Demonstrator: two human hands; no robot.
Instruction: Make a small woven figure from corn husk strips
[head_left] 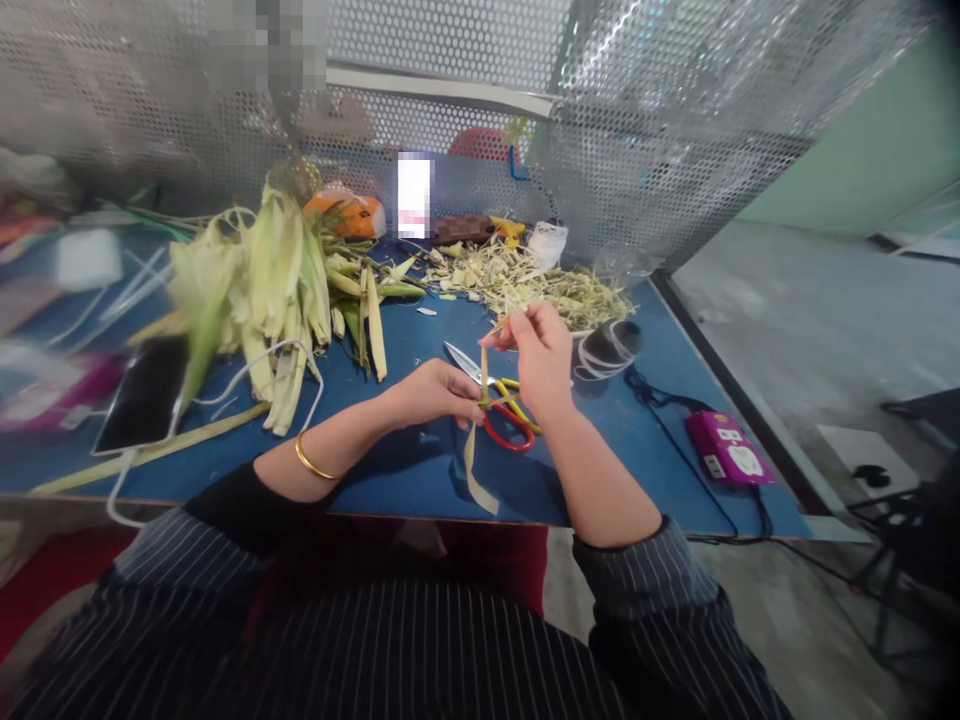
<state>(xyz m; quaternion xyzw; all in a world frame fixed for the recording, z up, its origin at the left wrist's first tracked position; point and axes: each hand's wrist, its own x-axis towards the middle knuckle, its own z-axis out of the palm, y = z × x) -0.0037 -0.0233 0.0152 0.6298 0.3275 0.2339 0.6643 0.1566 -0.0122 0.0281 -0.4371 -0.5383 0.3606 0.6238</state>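
Observation:
My left hand (435,392) is closed in a pinch on the lower part of a thin pale leaf strip (484,378), just above the blue table (420,470). My right hand (538,355) pinches the strip's upper end and holds it upright. The strip's loose tail (475,478) hangs down past the table's front edge. Scissors (496,405) with red and yellow handles lie on the table right under both hands. A gold bangle (311,463) sits on my left wrist.
A pile of green-yellow leaves (262,285) lies at the left, leaf trimmings (529,285) at the back. A phone (142,395) with a white cable lies at the left, a thread spool (609,345) and a pink power strip (726,448) at the right. A perforated metal screen (637,120) backs the table.

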